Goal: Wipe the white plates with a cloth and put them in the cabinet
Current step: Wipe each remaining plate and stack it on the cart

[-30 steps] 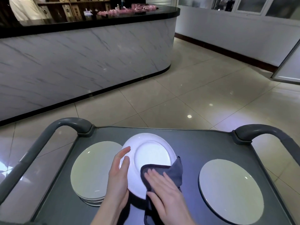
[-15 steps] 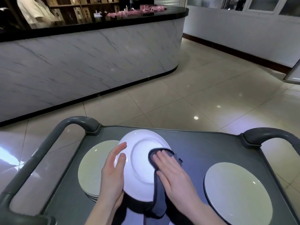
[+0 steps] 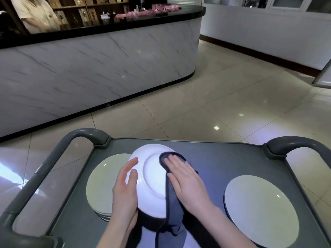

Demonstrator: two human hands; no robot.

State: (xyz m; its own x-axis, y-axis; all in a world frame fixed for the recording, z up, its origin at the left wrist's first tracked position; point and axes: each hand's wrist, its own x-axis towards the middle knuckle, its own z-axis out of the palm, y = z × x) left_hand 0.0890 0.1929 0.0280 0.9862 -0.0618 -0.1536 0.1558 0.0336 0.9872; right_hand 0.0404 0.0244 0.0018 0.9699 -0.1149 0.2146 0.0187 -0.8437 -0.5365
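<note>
Above the grey cart top (image 3: 215,161), we hold one white plate (image 3: 152,178) tilted and clear of the surface, its shadow falling on the cart beneath it. Our left hand (image 3: 125,190) grasps this plate at its left and lower rim: the thumb lies on the face turned toward us and the palm cups the edge. Our right hand (image 3: 186,181) is spread flat with straight fingers and presses a dark grey cloth (image 3: 174,212) against the right part of that same face. The cloth is folded over the plate's upper right rim and hangs down past its lower edge toward the cart.

Two groups of plates rest on the cart top:
- A left stack (image 3: 102,185) of several plates lies just beside the left hand and is partly hidden by the held plate.
- A right plate (image 3: 259,208) lies well apart from the held plate; we cannot tell how many plates lie under it.

Rounded grey handles rise at the far corners, a left handle (image 3: 53,158) and a right handle (image 3: 300,144).

Beyond the cart we see a tiled floor (image 3: 215,95) and a curved marble-patterned counter (image 3: 89,68) with a black top. Pink items (image 3: 143,12) lie on that top, and a person in a pale shirt (image 3: 35,15) stands behind it.
</note>
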